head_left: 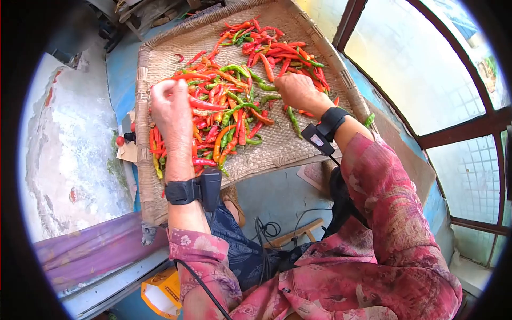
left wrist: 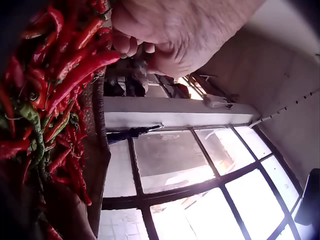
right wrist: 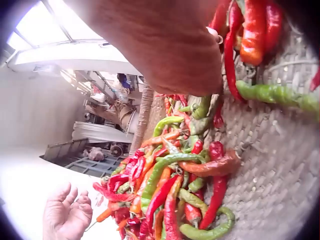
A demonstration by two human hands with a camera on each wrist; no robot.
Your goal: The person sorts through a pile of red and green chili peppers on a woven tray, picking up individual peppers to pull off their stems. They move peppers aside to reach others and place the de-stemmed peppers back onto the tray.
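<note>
Red, orange and green chili peppers (head_left: 216, 141) lie heaped on a woven tray (head_left: 277, 152). My left hand (head_left: 173, 109) hovers over the left side of this heap, fingers loosely bent, with nothing visible in them. In the right wrist view, the palm of that left hand (right wrist: 67, 215) shows bare. My right hand (head_left: 301, 93) reaches down, fingers bent, at the near edge of a second pile of mostly red chili peppers (head_left: 282, 50). One fingertip (right wrist: 216, 35) is right beside a red chili pepper (right wrist: 232, 55); I cannot tell whether the hand pinches one.
The tray's raised rim (head_left: 341, 69) surrounds the peppers. Framed windows (head_left: 416, 69) stand at the right, and a worn wall (head_left: 74, 154) at the left. Below are black cables (head_left: 266, 229), a purple cloth (head_left: 101, 245) and a yellow box (head_left: 162, 293).
</note>
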